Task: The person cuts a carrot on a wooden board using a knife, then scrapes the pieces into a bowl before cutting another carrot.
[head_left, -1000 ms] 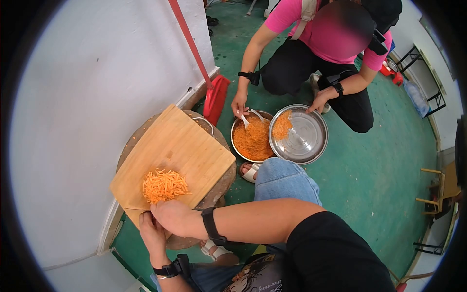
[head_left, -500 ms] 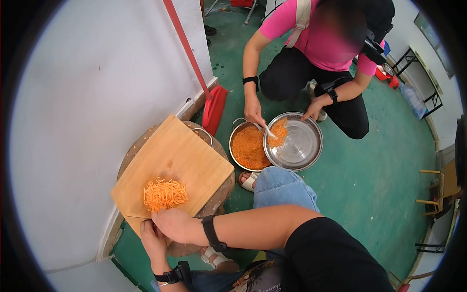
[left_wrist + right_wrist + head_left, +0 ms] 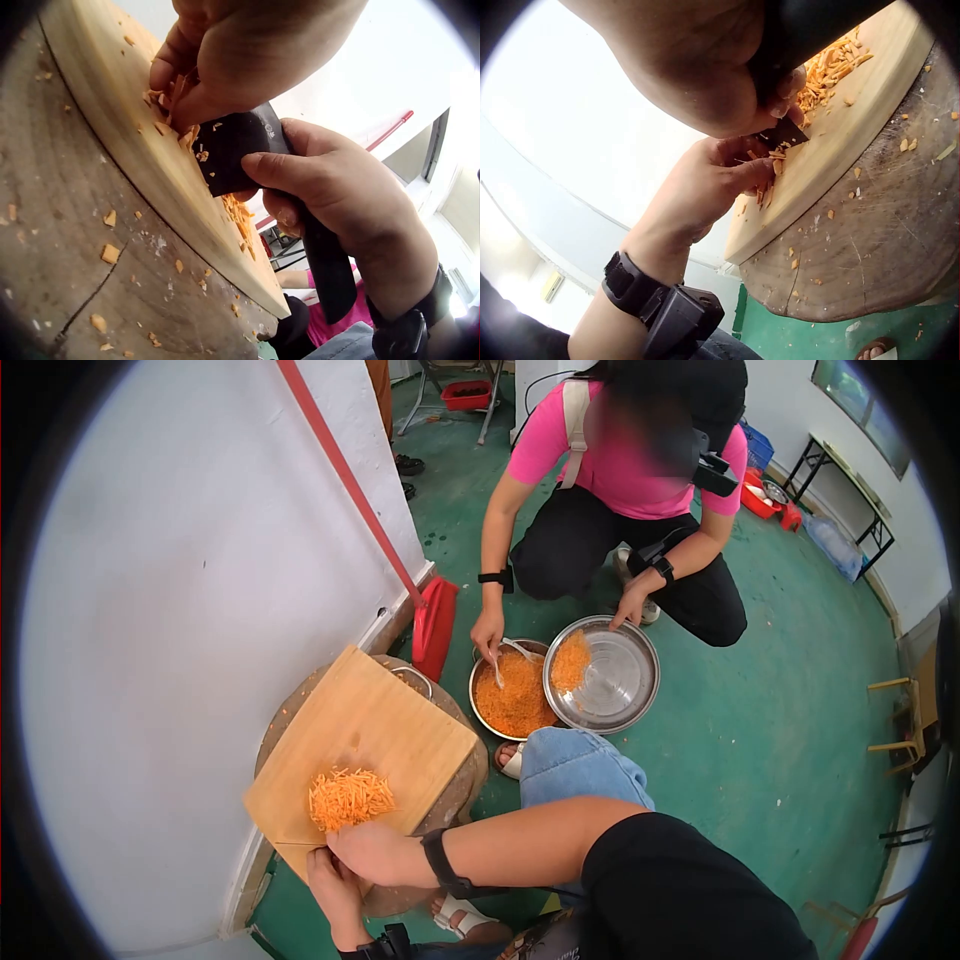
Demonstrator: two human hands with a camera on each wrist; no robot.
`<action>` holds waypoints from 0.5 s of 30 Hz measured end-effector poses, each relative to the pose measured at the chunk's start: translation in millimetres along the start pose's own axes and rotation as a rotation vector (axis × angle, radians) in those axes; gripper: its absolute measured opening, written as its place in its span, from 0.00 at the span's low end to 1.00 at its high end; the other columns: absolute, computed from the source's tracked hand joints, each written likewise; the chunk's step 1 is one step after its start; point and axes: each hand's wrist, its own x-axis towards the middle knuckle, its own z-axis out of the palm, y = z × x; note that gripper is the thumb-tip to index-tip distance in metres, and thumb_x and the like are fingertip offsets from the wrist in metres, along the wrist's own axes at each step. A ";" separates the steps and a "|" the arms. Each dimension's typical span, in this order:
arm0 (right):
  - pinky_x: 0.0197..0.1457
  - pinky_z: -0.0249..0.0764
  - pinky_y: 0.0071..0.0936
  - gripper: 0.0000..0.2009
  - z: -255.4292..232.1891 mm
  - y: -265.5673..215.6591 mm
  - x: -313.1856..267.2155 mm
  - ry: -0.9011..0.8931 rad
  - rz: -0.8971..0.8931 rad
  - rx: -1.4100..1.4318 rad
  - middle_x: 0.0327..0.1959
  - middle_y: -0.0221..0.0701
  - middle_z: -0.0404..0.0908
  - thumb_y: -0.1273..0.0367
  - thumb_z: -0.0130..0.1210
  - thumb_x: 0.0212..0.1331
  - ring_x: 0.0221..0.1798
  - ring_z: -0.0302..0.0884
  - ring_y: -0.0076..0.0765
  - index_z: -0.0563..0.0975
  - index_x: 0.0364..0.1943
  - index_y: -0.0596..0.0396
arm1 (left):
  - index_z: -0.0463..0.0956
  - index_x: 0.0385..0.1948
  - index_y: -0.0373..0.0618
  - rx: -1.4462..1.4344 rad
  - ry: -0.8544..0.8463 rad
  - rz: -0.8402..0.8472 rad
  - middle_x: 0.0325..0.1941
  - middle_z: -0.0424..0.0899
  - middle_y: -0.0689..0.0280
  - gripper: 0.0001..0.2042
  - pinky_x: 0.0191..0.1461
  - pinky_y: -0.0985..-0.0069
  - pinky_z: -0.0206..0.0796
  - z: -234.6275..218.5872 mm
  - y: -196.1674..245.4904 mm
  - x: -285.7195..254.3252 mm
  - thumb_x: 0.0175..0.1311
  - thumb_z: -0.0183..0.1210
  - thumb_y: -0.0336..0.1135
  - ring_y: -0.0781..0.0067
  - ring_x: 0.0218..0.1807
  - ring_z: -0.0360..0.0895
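Note:
A heap of shredded carrot [image 3: 350, 798] sits on a wooden cutting board [image 3: 400, 730], close to its near end. My right hand [image 3: 385, 857] grips a black knife [image 3: 240, 146] by its handle, the thumb on the side of the blade. The blade's edge is down at the board. Beside it, my left hand [image 3: 335, 885] pinches a few carrot strips [image 3: 766, 191] between thumb and fingers against the board. Small carrot bits stick to the blade.
A round wood block [image 3: 455, 790] carries the board. Across from me a crouching person in pink [image 3: 640, 490] holds a spoon [image 3: 498, 675] over a pot of orange shreds [image 3: 515, 705] and tilts a steel dish [image 3: 610, 690]. A red dustpan [image 3: 435, 625] leans by the wall.
My head view has shifted a little; both hands stay at the board's near end. The other person's spoon went from the pot to the steel dish and back to the pot.

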 end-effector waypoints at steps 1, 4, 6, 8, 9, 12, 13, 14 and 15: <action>0.29 0.72 0.36 0.07 3.3 0.1 -0.3 -0.002 -0.006 -0.018 0.24 0.43 0.75 0.70 0.46 0.54 0.28 0.77 0.46 0.69 0.32 0.61 | 0.72 0.33 0.33 0.002 -0.002 0.004 0.33 0.73 0.52 0.07 0.38 0.63 0.65 0.5 -1.2 -0.4 0.52 0.52 0.22 0.49 0.35 0.72; 0.29 0.72 0.36 0.07 4.9 0.7 -0.2 0.002 -0.005 -0.005 0.24 0.43 0.75 0.70 0.47 0.53 0.27 0.77 0.45 0.69 0.32 0.61 | 0.72 0.33 0.33 -0.023 -0.001 0.006 0.33 0.73 0.52 0.07 0.38 0.63 0.65 -0.9 2.3 -0.6 0.52 0.52 0.22 0.48 0.35 0.72; 0.28 0.72 0.36 0.07 1.8 0.0 -0.6 -0.008 -0.002 0.013 0.24 0.42 0.75 0.70 0.47 0.53 0.26 0.77 0.45 0.69 0.32 0.61 | 0.72 0.33 0.33 -0.008 0.016 0.026 0.33 0.73 0.52 0.07 0.37 0.62 0.65 -1.3 4.1 -1.0 0.53 0.52 0.22 0.48 0.35 0.72; 0.28 0.72 0.35 0.07 1.5 0.5 0.4 -0.021 0.003 0.028 0.24 0.42 0.75 0.70 0.47 0.53 0.26 0.77 0.45 0.69 0.32 0.61 | 0.72 0.33 0.33 -0.005 0.013 0.017 0.33 0.73 0.52 0.07 0.37 0.62 0.65 -2.5 7.5 -0.4 0.52 0.52 0.22 0.48 0.35 0.72; 0.28 0.72 0.35 0.07 3.4 1.3 0.9 -0.004 -0.004 0.020 0.24 0.42 0.75 0.70 0.46 0.53 0.26 0.77 0.45 0.69 0.32 0.61 | 0.72 0.33 0.33 -0.003 0.006 0.005 0.33 0.73 0.52 0.07 0.37 0.62 0.65 -3.8 8.6 -1.0 0.52 0.52 0.22 0.48 0.35 0.72; 0.28 0.72 0.35 0.07 -0.6 -0.7 0.0 -0.004 -0.015 -0.013 0.24 0.42 0.75 0.70 0.46 0.54 0.26 0.77 0.45 0.69 0.32 0.61 | 0.72 0.33 0.34 -0.001 -0.006 -0.001 0.33 0.73 0.52 0.06 0.37 0.62 0.65 -4.6 8.8 -0.6 0.52 0.52 0.22 0.48 0.34 0.72; 0.28 0.72 0.36 0.07 -2.7 -2.4 -0.9 -0.019 -0.017 -0.036 0.24 0.43 0.75 0.70 0.45 0.55 0.27 0.77 0.46 0.69 0.32 0.61 | 0.72 0.33 0.34 0.002 -0.007 -0.006 0.33 0.73 0.52 0.06 0.37 0.62 0.65 -4.4 7.6 -1.7 0.52 0.52 0.22 0.48 0.34 0.72; 0.28 0.72 0.36 0.07 -2.1 -2.0 -0.5 -0.021 -0.021 -0.036 0.24 0.43 0.75 0.70 0.45 0.55 0.27 0.77 0.46 0.69 0.32 0.61 | 0.72 0.33 0.34 -0.006 0.001 -0.002 0.33 0.73 0.52 0.06 0.37 0.62 0.65 -3.0 6.5 -1.4 0.52 0.52 0.22 0.48 0.34 0.72; 0.28 0.72 0.36 0.07 -2.0 -1.7 0.2 -0.026 -0.019 -0.032 0.24 0.43 0.75 0.70 0.44 0.55 0.27 0.77 0.46 0.69 0.33 0.61 | 0.72 0.32 0.34 -0.013 0.011 0.001 0.33 0.73 0.52 0.06 0.37 0.62 0.65 -2.8 6.1 -1.3 0.52 0.52 0.22 0.48 0.34 0.72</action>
